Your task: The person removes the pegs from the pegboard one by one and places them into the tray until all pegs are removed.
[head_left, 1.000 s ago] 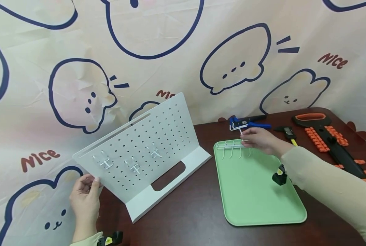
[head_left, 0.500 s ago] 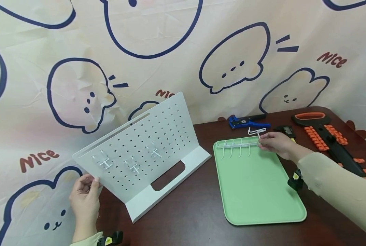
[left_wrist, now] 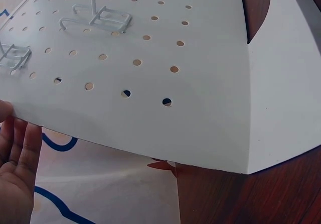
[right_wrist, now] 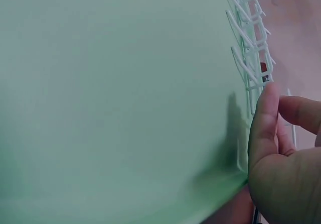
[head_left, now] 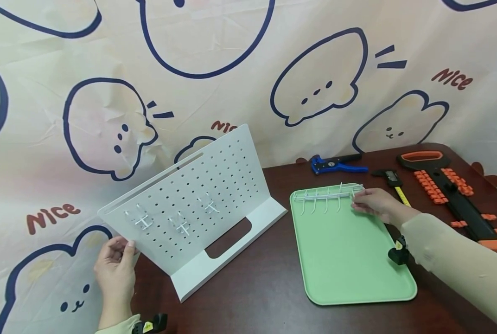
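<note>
A white metal pegboard [head_left: 192, 197] stands slanted on the table, its bent foot toward me. My left hand [head_left: 117, 266] holds its left edge between thumb and fingers; the left wrist view shows the fingers [left_wrist: 30, 148] behind that edge. Three white wire hooks [head_left: 143, 221] hang in its holes. On the right lies a green tray [head_left: 353, 260], with several white wire hooks [head_left: 314, 197] lined up along its far rim. At the far right corner my right hand [head_left: 375, 205] pinches another wire hook [right_wrist: 293, 128], partly hidden by its fingers, at the end of that row.
Behind the tray lie a blue-and-black plier-like tool [head_left: 336, 165] and a digital caliper [head_left: 392, 178] with a yellow part. Further right is a long black tool [head_left: 457, 199] with orange pieces. A printed cloth [head_left: 215, 102] hangs close behind the brown table [head_left: 240, 297].
My right hand has moved right along the tray's far rim and lowered the wire hook to the corner, beside the others. The left hand and pegboard stay put.
</note>
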Available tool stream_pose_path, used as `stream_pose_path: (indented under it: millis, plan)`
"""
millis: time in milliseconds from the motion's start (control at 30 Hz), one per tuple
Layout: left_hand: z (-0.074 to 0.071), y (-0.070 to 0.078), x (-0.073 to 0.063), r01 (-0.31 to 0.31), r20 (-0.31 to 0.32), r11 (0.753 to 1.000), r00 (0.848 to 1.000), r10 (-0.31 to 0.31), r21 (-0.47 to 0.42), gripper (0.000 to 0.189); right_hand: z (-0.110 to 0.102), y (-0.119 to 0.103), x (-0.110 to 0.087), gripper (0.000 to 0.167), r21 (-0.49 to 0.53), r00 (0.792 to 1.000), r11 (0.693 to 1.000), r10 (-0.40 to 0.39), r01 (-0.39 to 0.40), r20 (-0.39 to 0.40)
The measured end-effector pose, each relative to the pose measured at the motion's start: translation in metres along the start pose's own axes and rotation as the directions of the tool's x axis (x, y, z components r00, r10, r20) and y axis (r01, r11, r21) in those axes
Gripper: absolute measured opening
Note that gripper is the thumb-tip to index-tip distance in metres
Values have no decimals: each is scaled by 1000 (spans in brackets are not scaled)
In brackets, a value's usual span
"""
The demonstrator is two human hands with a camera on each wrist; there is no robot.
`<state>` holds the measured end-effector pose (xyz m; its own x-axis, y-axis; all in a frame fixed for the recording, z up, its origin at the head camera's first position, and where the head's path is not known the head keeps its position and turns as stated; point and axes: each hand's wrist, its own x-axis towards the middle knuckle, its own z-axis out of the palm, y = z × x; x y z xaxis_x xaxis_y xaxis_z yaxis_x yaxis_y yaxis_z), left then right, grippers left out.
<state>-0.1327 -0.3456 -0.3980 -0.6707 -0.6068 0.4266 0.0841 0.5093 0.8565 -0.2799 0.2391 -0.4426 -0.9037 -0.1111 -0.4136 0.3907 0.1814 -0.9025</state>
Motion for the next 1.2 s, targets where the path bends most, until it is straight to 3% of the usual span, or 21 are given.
stream_pose_path:
  millis: [500, 1200]
  plan:
    - [0, 1, -1, 0, 1, 1000, 1000, 0, 1, 14, 6, 0, 2, 39, -70, 1000, 997, -16, 17, 4]
    - [1, 0, -1, -19, 1, 1000, 1000, 19, -7, 14, 5, -1, -2, 29, -189, 999, 982, 12, -20, -45]
